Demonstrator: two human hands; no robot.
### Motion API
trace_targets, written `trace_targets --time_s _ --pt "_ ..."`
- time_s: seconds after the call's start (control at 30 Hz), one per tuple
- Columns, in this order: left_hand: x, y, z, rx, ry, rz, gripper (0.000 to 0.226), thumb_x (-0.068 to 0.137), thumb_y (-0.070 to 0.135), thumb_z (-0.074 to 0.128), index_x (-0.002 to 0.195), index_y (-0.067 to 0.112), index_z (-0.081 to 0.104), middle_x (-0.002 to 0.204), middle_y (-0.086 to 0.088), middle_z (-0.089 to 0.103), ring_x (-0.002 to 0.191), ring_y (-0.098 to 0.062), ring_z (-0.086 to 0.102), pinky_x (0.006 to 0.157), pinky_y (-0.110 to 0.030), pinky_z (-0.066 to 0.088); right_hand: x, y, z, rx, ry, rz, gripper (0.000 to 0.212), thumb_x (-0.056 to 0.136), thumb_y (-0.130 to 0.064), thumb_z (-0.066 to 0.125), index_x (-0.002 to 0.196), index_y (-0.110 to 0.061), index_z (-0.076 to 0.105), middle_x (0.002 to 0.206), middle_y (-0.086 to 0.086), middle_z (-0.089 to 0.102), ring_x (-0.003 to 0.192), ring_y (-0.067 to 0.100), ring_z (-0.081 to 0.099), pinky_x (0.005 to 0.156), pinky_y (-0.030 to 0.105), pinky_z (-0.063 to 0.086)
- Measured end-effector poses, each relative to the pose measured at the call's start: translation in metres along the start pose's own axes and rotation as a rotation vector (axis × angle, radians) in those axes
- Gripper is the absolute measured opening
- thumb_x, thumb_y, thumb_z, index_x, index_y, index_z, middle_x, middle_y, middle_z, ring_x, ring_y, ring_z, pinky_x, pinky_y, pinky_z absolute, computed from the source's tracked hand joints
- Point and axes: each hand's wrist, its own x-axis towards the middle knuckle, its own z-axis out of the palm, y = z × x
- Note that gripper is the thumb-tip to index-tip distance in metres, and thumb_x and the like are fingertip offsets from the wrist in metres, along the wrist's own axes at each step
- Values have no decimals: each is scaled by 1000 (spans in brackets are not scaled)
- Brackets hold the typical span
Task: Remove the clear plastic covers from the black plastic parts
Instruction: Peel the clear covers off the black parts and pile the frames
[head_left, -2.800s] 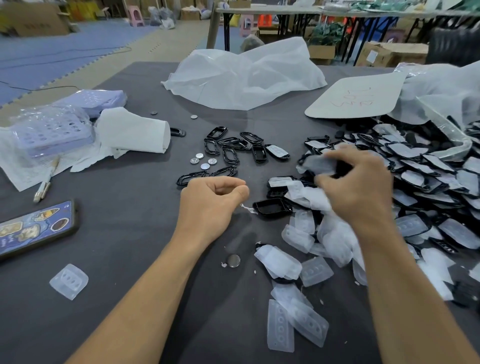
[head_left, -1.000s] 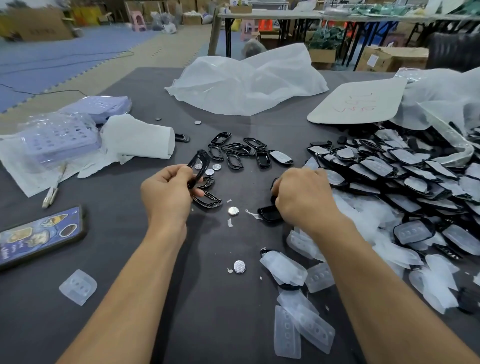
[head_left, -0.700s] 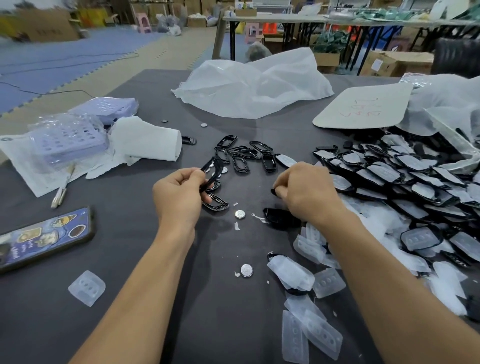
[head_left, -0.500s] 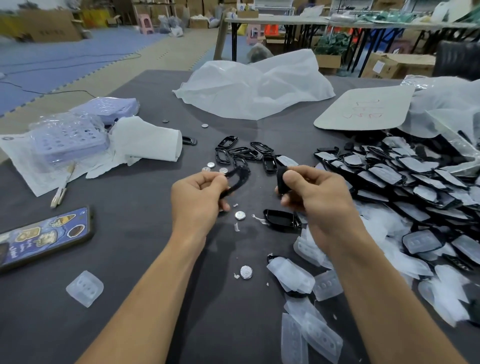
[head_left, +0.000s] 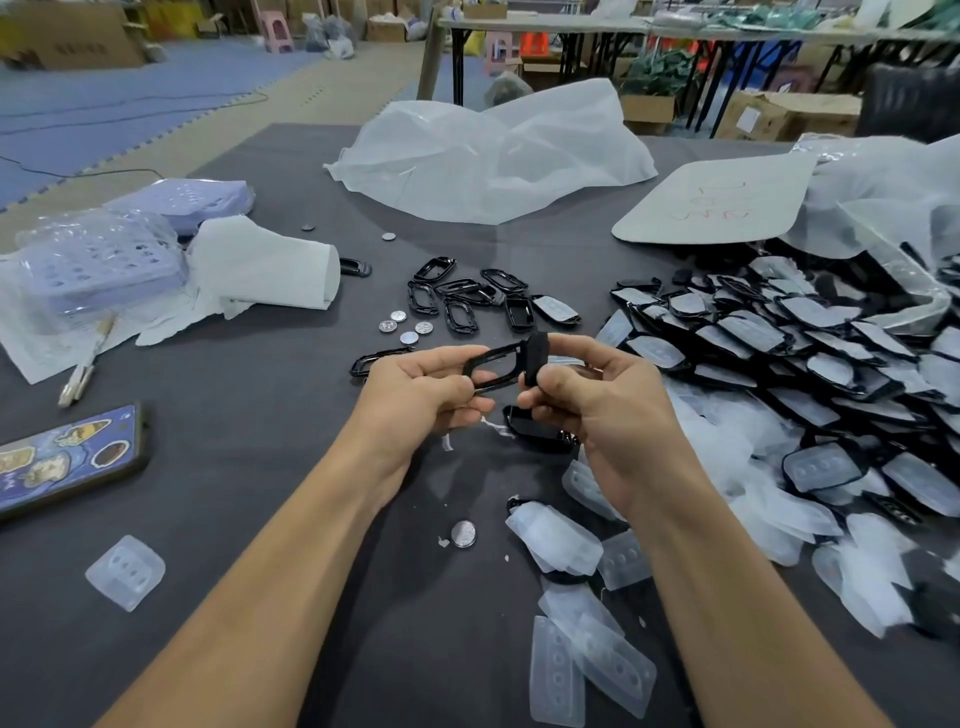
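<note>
Above the middle of the table, my left hand (head_left: 421, 392) pinches a black frame-shaped part (head_left: 493, 366). My right hand (head_left: 597, 400) grips a small solid black part (head_left: 536, 357) upright, its edge touching the frame's right end. Below my right hand a black shell (head_left: 535, 428) lies on the table. A big pile of black parts with clear covers (head_left: 810, 353) fills the right side. Loose clear covers (head_left: 587, 660) lie near my right forearm. Several bare black frames (head_left: 462, 299) rest beyond my hands.
Coin-like metal discs (head_left: 405, 330) lie left of the bare frames and one disc (head_left: 463, 534) between my forearms. A phone (head_left: 62, 462), a lone clear cover (head_left: 125, 571), purple trays (head_left: 98, 265), a paper roll (head_left: 265, 270), a plastic bag (head_left: 488, 156) and a white board (head_left: 717, 205) surround the area.
Both hands rose from the table and came together. The left picked a black frame from the table; the right lifted a small black part and brought it against the frame.
</note>
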Motion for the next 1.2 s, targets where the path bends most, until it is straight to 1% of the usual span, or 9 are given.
trace_targets --time_s 0.27,0.43,0.53,0.63,0.73,0.83,0.93,1.03,1.2 --pt "1 0 -4 -11 -71 18 43 89 -19 60 114 13 74 99 -6 81 78 -18 78 67 -22 61 1 -1 -4 -39 24 -20 18 91 8 66 85 -9 68 74 11 72 54 16 65 52 20 52" --pt "0 1 -4 35 -81 16 39 89 -14 66 119 11 73 100 -8 81 83 -18 79 66 -22 60 1 -1 -4 -217 66 -66 24 90 3 68 76 -17 68 59 -3 60 49 6 50 45 13 39" --pt "-1 -1 -4 47 -82 13 34 90 -12 67 114 10 73 101 -8 81 87 -19 79 65 -22 61 0 -3 -5 -188 77 -52 23 90 5 62 77 -15 62 56 5 61 45 10 47 41 16 35" --pt "-1 -2 -4 46 -85 13 31 91 -11 67 111 12 74 100 -8 81 89 -20 79 64 -22 60 -1 -4 -4 -77 25 -54 15 92 -2 63 81 -12 62 71 15 73 52 19 58 44 21 44" --pt "0 -2 -3 53 -97 16 31 92 -11 65 109 14 74 98 -7 81 89 -18 79 65 -22 60 0 -3 -6 -69 18 -102 18 91 -26 76 83 -13 67 77 15 76 59 21 66 53 24 54" --pt "0 -3 -2 53 -111 11 32 93 -12 64 110 13 74 100 -6 81 89 -17 79 67 -22 61 1 0 -8 -112 57 -134 12 88 -9 77 80 -14 70 77 12 75 63 20 67 56 23 54" --pt "1 -4 -2 53 -111 7 34 93 -13 62 112 12 74 101 -5 81 90 -18 79 68 -22 61 3 2 -10 -157 113 -135 23 88 8 68 86 -16 69 74 10 74 62 18 69 54 21 53" --pt "1 -3 -2 43 -109 8 34 94 -13 61 114 11 73 102 -4 81 91 -18 79 68 -22 61 7 3 -13 -135 149 -141 19 92 5 65 100 -11 60 70 9 73 53 18 66 48 22 50" --pt "1 -3 -2 37 -118 9 33 94 -12 62 113 12 73 104 -6 81 92 -19 79 69 -23 61 10 5 -17 -169 177 -176 10 89 0 73 91 -9 69 64 5 70 47 16 61 44 22 46"
